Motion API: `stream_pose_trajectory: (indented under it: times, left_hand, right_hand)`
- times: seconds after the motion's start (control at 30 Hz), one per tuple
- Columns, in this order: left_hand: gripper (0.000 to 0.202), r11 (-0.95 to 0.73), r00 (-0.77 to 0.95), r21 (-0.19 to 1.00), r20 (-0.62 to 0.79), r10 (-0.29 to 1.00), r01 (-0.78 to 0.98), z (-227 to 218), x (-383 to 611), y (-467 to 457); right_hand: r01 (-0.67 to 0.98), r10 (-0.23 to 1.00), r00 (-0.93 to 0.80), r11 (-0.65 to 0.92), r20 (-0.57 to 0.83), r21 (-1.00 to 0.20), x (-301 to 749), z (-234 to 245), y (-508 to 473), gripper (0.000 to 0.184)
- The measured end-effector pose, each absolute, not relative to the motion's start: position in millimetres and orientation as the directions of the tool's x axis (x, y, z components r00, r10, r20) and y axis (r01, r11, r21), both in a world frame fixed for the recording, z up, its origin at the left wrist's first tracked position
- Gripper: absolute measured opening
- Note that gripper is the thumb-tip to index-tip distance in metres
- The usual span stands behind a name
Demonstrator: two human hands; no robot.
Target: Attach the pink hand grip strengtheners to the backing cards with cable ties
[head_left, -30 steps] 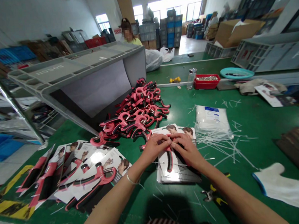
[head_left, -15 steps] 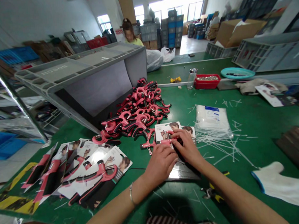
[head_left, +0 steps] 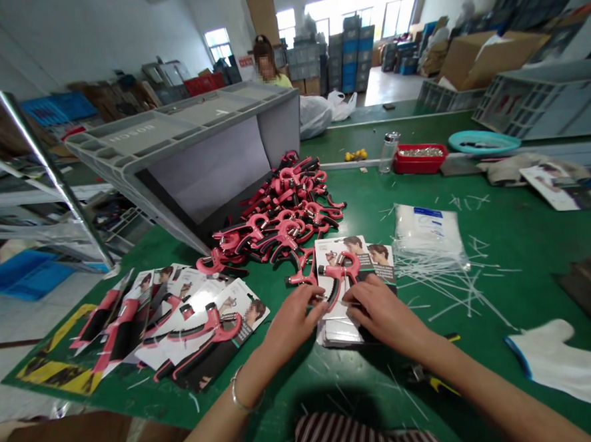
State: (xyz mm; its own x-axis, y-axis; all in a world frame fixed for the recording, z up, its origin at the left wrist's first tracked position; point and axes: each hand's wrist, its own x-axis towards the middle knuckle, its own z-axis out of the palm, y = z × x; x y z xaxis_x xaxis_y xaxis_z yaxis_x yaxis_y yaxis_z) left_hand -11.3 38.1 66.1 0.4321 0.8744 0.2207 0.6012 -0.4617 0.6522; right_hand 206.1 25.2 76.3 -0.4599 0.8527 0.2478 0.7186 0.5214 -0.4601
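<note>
A pink and black hand gripper (head_left: 339, 276) lies on the top printed card of a stack of cards (head_left: 338, 325) on the green table (head_left: 506, 235). My left hand (head_left: 294, 321) pinches the card's left edge by the gripper's handle, fingers closed. My right hand (head_left: 381, 310) presses on the card at the gripper's lower handles, fingers together. A heap of loose pink grippers (head_left: 280, 215) spills from a tipped grey crate (head_left: 191, 154) just beyond. Finished cards with grippers (head_left: 181, 321) are fanned out at my left.
White cable ties (head_left: 449, 278) and a packet of them (head_left: 429, 229) lie to the right. Yellow-handled pliers (head_left: 435, 379) sit under my right forearm. A white glove (head_left: 564, 364) lies at right. A red tray (head_left: 420, 158) and a teal dish (head_left: 483, 141) stand far back. A person stands behind the crate.
Both hands have slid down toward me, uncovering the gripper's pink head on the card. My view has moved slightly to the left.
</note>
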Motion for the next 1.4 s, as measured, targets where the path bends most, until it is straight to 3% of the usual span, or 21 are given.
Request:
stream_pose_trajectory:
  times: [0.2,0.4,0.63,0.93,1.07,1.2,1.33,1.4]
  left_hand:
    - [0.013,-0.457,0.372,0.77,0.305,0.876,0.445,61.0,-5.0,39.2]
    - [0.009,-0.358,0.327,0.848,0.236,0.915,0.391,62.1,9.6,43.1]
    - [0.01,-0.255,0.331,0.904,0.138,0.934,0.343,61.0,6.8,46.9]
    - [0.01,-0.283,0.377,0.892,0.141,0.915,0.353,64.3,10.7,47.8]
    - [0.009,-0.417,0.438,0.819,0.232,0.869,0.394,71.8,8.5,49.6]
    - [0.017,-0.521,0.571,0.718,0.209,0.794,0.462,87.3,4.7,49.7]
    - [0.026,-0.661,0.629,0.338,0.213,0.747,0.67,99.3,7.0,47.2]
    - [0.025,-0.701,0.663,0.199,0.228,0.713,0.685,103.5,9.2,47.0]
  right_hand:
    - [0.616,0.843,-0.422,0.537,0.335,-0.576,202.0,75.8,34.4,0.013]
    - [0.618,0.899,-0.316,0.438,0.304,-0.653,201.4,74.2,37.3,0.008]
    - [0.712,0.852,-0.416,0.523,0.318,-0.469,212.7,78.7,35.0,0.017]
    - [0.716,0.845,-0.421,0.532,0.329,-0.451,210.4,81.2,34.2,0.018]
    - [0.685,0.822,-0.432,0.566,0.37,-0.458,208.6,78.9,33.8,0.017]
    - [0.672,0.822,-0.433,0.568,0.369,-0.475,208.9,75.3,33.0,0.011]
    - [0.681,0.826,-0.449,0.564,0.342,-0.467,205.2,77.7,32.3,0.011]
    - [0.685,0.822,-0.453,0.568,0.344,-0.456,203.6,80.6,32.1,0.011]
